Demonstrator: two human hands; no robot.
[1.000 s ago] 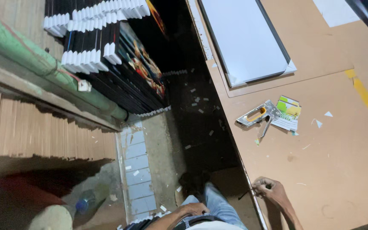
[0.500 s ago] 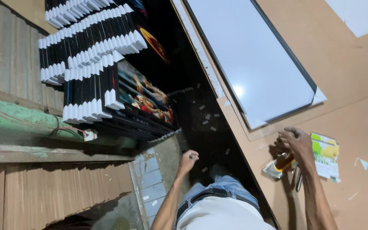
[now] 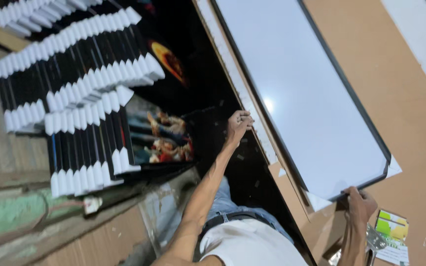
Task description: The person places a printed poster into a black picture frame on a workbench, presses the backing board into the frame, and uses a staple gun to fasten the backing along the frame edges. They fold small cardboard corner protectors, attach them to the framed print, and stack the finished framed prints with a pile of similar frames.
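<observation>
Black-framed panel [image 3: 304, 93] lies glass-up across the brown table [image 3: 410, 128], filling the upper right of the frame. Right hand [image 3: 360, 206] is clenched on its lower corner; left hand [image 3: 236, 126] rests curled on the table's near edge, grasping nothing that shows. Held at one corner only, the panel could twist or slide onto the stapler [image 3: 373, 239] and leaflet [image 3: 393, 231] just beside it.

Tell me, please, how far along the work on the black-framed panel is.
Done: stacked frames beside the table wear white corner caps. In hand: right hand grips the black-framed panel; left hand rests at the table edge. Left: this panel's visible corners lack caps.
</observation>
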